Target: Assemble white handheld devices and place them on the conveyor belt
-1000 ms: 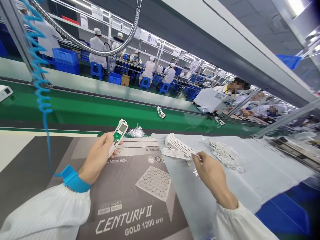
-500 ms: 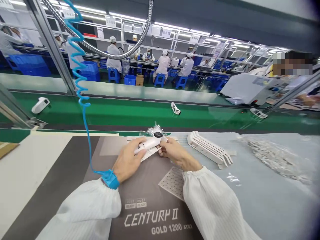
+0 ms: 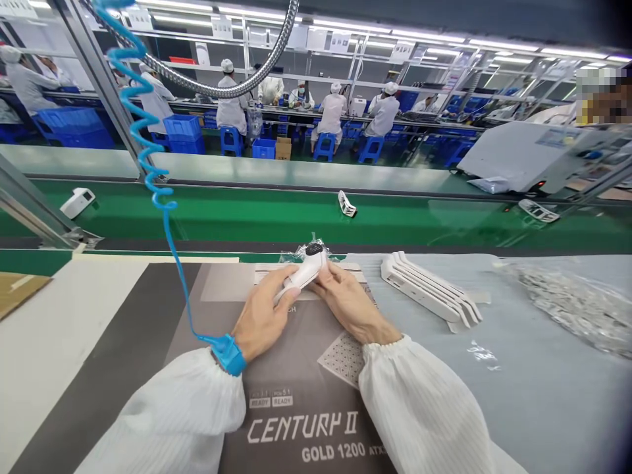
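Note:
Both hands are closed around a white plastic device housing (image 3: 307,268) with a black oval piece at its upper end. My left hand (image 3: 264,309) grips the lower left end, thumb in front and fingers behind. My right hand (image 3: 348,299) pinches the upper right side near the black piece; some of its fingertips are hidden. A blue coiled-cord wrist strap (image 3: 228,354) circles my left wrist. Under my hands lies a dark printed cardboard sheet (image 3: 296,368). Crumpled clear plastic (image 3: 296,253) sits just behind the housing.
On the right, several white curved shells (image 3: 429,289) lie nested beside a clear bag of small parts (image 3: 573,303). Behind the bench, a green conveyor belt (image 3: 257,214) carries white housings (image 3: 347,204). The blue coiled cord (image 3: 143,125) hangs at the left. Co-workers sit beyond.
The white housing has tilted more upright in my hands. The pale flat piece seen beneath it before no longer shows separately. The view has shifted slightly.

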Motion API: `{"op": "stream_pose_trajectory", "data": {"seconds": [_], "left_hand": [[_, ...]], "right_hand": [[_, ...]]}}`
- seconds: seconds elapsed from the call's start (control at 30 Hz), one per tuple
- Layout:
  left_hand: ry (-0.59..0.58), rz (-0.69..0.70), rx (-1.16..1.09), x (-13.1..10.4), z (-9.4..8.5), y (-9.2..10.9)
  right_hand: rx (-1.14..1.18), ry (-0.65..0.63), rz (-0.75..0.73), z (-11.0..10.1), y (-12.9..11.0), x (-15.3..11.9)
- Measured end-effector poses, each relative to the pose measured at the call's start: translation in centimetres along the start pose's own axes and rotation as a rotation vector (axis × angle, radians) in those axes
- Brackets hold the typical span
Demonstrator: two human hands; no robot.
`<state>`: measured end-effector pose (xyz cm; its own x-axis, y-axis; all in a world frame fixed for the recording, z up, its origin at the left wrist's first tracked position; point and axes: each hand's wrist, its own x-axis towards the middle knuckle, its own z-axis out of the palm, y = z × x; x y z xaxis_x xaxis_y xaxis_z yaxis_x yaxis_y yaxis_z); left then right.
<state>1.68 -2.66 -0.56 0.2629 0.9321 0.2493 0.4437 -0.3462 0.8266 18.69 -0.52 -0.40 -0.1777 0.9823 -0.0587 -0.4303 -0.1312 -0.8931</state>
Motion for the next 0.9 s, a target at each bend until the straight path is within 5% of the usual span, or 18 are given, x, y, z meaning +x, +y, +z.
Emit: {"op": "stream_pose_trajectory", "data": {"seconds": [0.13,0.3,0.43,0.57,0.8,0.9], "left_hand": [[-0.163,0.005,0.346,-0.6,1.5,1.7],[-0.317,-0.009,0.617,-0.2,1.3,2.6],[-0.107,-0.094,0.61,0.4,0.2,1.0],[0.161,0.054,0.423,0.3,0.2,0.2],[0.214,0.168,0.374,0.3,1.3,1.5],[0.136,0.106,0.362,0.4,0.5,1.3]], "right_hand": [[0.408,0.2,0.144,1.4,-0.1,-0.1],[0.495,0.245,0.19,1.1,-0.5,-0.2],[0.398,0.034,0.169,1.4,-0.1,-0.3],[0.339,-0.096,0.095,2.7,1.5,-0.5],[0.376,0.027,0.078,3.2,2.6,-0.4],[0.323,0.0,0.08,2.9,2.3,-0.1]]}}
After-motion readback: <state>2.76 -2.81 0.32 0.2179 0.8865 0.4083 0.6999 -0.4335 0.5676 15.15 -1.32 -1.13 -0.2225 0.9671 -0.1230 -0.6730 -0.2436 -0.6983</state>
